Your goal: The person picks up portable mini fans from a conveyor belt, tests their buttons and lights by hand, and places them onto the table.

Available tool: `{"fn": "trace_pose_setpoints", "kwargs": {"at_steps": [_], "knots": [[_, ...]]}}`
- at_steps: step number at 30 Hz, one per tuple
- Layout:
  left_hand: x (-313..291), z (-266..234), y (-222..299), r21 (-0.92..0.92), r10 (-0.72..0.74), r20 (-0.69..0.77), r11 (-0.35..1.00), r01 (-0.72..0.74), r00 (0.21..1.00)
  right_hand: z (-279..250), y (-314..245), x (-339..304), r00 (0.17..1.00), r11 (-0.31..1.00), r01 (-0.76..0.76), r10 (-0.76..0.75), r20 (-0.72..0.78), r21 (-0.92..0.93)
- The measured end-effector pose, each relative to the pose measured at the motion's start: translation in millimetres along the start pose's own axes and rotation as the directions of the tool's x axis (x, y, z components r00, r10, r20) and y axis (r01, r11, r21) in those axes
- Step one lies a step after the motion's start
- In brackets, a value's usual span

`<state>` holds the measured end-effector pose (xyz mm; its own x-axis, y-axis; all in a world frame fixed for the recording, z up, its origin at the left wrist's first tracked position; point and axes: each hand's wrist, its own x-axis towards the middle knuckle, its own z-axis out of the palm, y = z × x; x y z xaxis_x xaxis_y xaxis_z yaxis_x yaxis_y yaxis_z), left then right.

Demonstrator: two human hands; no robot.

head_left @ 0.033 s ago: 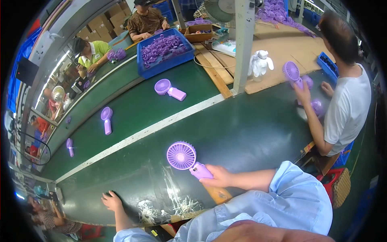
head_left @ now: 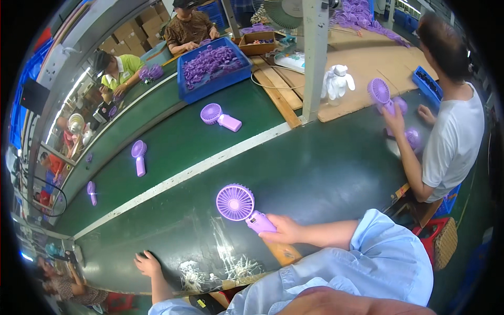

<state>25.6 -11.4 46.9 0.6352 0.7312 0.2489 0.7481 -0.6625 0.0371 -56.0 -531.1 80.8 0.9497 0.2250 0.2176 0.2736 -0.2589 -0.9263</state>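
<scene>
My right hand [head_left: 280, 229] is closed around the handle of a purple handheld fan [head_left: 235, 202], its round slatted head tilted up and left above the dark green bench [head_left: 173, 215]. A small dark panel shows on the handle near its neck. My left hand [head_left: 148, 264] rests at the bench's near left part, fingers apart, holding nothing. Beyond a pale dividing strip [head_left: 194, 157], more purple fans lie on the green belt: one [head_left: 220, 116] near the blue bin, another [head_left: 139, 157] farther left, and a small one [head_left: 92, 192] at the far left.
A blue bin [head_left: 184, 92] of purple parts stands at the back, beside wooden boards [head_left: 281, 100]. A white post [head_left: 316, 63] rises near a white glove-shaped bundle [head_left: 337, 82]. At right, a co-worker [head_left: 451, 136] holds another purple fan [head_left: 379, 92]. Scraped white marks [head_left: 236, 265] cover the near edge.
My left hand has shifted very slightly to the right. The fan in my right hand stays almost where it was.
</scene>
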Motion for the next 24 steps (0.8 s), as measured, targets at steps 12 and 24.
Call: {"fn": "trace_pose_setpoints", "kwargs": {"at_steps": [12, 24], "knots": [[-39, -7, -15, -0.037, 0.417, -0.096, 0.906, -0.422, 0.904, 0, -1, -1, 1.000, 0.999, 0.014, -0.013, -0.012, 0.043], [-50, -19, -12, -0.138, 0.341, -0.112, 0.925, -0.354, 0.934, -22, 3, 3, 0.906, 0.687, -0.067, 0.346, -0.243, 0.724]]}}
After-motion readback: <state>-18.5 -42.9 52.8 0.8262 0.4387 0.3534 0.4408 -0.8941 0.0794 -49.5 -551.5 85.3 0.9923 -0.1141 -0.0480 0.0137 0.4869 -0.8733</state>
